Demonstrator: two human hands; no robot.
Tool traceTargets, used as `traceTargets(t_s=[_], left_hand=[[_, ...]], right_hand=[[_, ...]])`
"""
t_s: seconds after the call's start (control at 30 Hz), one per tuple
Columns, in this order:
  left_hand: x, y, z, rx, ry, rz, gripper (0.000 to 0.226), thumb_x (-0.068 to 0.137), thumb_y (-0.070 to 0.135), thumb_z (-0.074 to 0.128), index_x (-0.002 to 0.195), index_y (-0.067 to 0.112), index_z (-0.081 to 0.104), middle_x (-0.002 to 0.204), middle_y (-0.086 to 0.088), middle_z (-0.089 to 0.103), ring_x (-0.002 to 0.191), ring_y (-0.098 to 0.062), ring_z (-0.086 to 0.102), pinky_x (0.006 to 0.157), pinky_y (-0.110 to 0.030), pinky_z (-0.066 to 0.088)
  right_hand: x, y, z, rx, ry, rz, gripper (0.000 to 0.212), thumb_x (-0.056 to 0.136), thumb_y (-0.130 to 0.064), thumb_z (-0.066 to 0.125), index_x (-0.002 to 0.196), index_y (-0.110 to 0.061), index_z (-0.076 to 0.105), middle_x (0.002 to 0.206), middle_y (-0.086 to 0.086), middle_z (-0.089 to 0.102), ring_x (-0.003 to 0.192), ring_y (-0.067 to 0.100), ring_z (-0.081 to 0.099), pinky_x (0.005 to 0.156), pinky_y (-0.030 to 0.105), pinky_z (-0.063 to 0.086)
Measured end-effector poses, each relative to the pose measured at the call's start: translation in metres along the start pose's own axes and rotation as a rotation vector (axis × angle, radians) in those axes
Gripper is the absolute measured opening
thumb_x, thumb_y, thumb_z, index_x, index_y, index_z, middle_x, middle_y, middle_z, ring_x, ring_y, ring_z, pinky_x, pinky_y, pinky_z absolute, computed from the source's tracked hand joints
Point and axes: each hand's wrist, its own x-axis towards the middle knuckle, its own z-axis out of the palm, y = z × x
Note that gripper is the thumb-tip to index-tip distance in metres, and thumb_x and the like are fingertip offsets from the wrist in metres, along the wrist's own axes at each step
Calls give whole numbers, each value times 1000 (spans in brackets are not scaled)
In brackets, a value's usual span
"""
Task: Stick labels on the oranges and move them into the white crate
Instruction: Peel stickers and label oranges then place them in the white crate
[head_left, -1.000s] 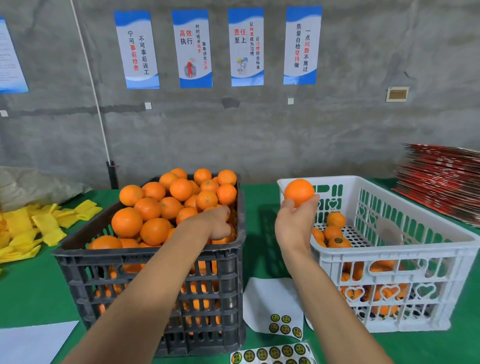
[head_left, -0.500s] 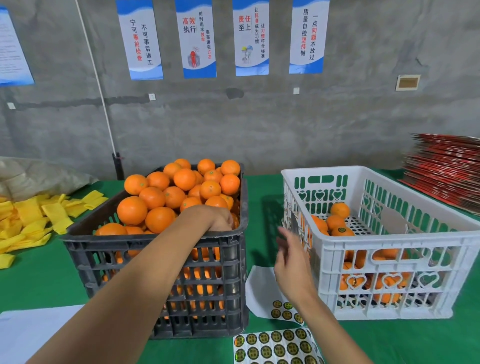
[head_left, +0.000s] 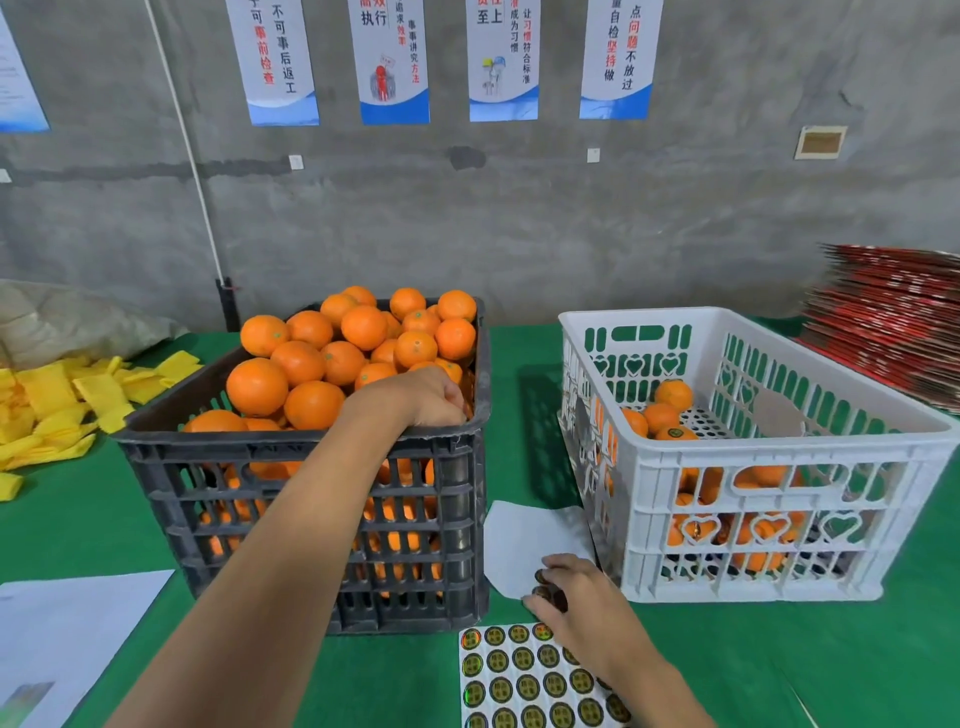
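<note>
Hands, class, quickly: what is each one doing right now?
Left hand: reaching into the black crate, fingers hidden; grip cannot be told.
Right hand: on the label sheets; grip cannot be told.

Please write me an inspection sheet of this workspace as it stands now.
Surface: green table.
Job's things: dark crate heaped with oranges; white crate holds fewer oranges; full label sheet at the near edge; mostly used label sheet between the crates.
Clutter: yellow foam sleeves far left; white paper; red stack far right.
Hands: left hand reaches into the dark crate, grip hidden; right hand at the labels, fingers curled.
Cables: white line down the wall.
Surroundings: concrete wall with posters.
</note>
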Motion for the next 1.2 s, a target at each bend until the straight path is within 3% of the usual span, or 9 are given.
traceTargets(t_s=[0.13, 0.33, 0.57, 0.73, 0.9, 1.03, 1.2], left_hand=[[-2, 0, -1, -21, 5, 14, 18, 91, 10, 59, 102, 22, 65, 105, -3, 59, 92, -20, 53, 75, -25, 44], [-5, 1, -1, -40, 17, 12, 26, 91, 11, 60, 115, 18, 69, 111, -1, 58, 99, -20, 53, 84, -26, 44], [-6, 0, -1, -32, 22, 19, 31, 92, 11, 60, 121, 15, 69, 113, -2, 59, 101, -21, 54, 84, -27, 44], [-4, 0, -1, -19, 29, 20, 27, 92, 13, 60, 117, 17, 70, 106, 0, 59, 95, -19, 54, 77, -24, 42], [-6, 2, -1, -32, 41, 32, 24, 93, 12, 60, 114, 13, 71, 85, 8, 56, 87, -19, 53, 61, -21, 41], [-7, 2, -2, -13, 36, 41, 19, 93, 12, 61, 109, 14, 71, 82, 9, 54, 78, -15, 53, 59, -21, 41], [-8, 3, -2, -5, 65, 44, 19, 91, 14, 63, 108, 20, 71, 84, 14, 55, 72, -5, 50, 56, -20, 38]], right_hand=[[2, 1, 3, -32, 41, -38, 38, 101, -49, 53, 126, -26, 70, 146, -13, 52, 131, 2, 48, 109, 21, 38], [-1, -2, 3, -37, 87, -55, 37, 104, -45, 48, 126, -28, 72, 142, -16, 57, 129, 2, 52, 109, 21, 41], [0, -1, 3, 31, 89, -32, 29, 100, -39, 56, 116, -25, 76, 134, -14, 64, 122, 6, 56, 112, 25, 41], [6, -2, 0, 106, 85, -10, 36, 99, -48, 58, 119, -23, 73, 131, -14, 62, 125, 7, 49, 107, 21, 36], [11, 2, -1, 13, -2, -6, 50, 99, -51, 57, 134, -17, 66, 148, -12, 46, 139, 10, 35, 119, 28, 29], [11, 2, 2, 86, 1, 28, 48, 97, -45, 64, 132, -13, 68, 143, -10, 54, 134, 10, 40, 117, 27, 32], [11, -1, 3, 244, 61, 153, 30, 92, -31, 75, 115, -12, 77, 129, -11, 63, 121, 7, 53, 112, 23, 37]])
